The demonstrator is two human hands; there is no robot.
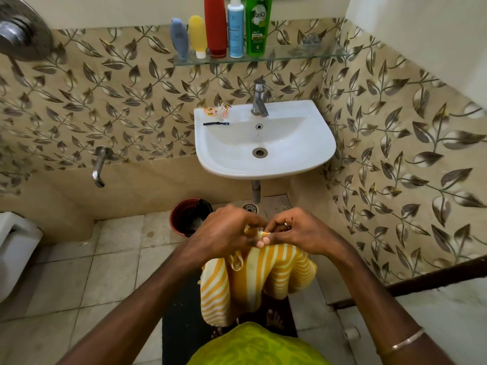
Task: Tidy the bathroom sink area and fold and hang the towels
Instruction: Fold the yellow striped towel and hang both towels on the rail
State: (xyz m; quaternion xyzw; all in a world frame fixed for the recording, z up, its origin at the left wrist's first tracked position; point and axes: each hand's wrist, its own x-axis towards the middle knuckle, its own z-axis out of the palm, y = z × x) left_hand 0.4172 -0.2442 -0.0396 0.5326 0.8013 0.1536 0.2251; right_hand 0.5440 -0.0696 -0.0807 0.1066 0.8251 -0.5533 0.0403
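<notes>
While both hands meet in front of the body, the left hand [226,233] and the right hand [300,233] pinch the top edge of a yellow-and-white striped towel [253,280], fingers curled onto the bunched cloth between them. The towel hangs down from that grip, near the person and over a dark floor mat [181,320], with bare toes [274,318] showing just beyond its lower edge. A ring sits on one finger of the right hand, and a thin bangle [407,341] circles the right wrist.

Farther away, a white sink [311,154] is fixed to the leaf-patterned wall, with a chrome tap [259,100] at its far rim. On the sink's far left corner lie some small orange and clear wrappers [217,111], and just nearer than them a black hair tie [216,124].

Above the sink, a glass shelf [303,55] carries five bottles in a row at its left end: grey-blue [179,38], yellow [197,35], red [215,25], pale blue [235,27] and green [258,25].

On the tiled floor, left of the sink's drain pipe, stands a dark red bucket [181,217]. A wall spout [99,164] juts out farther left.
</notes>
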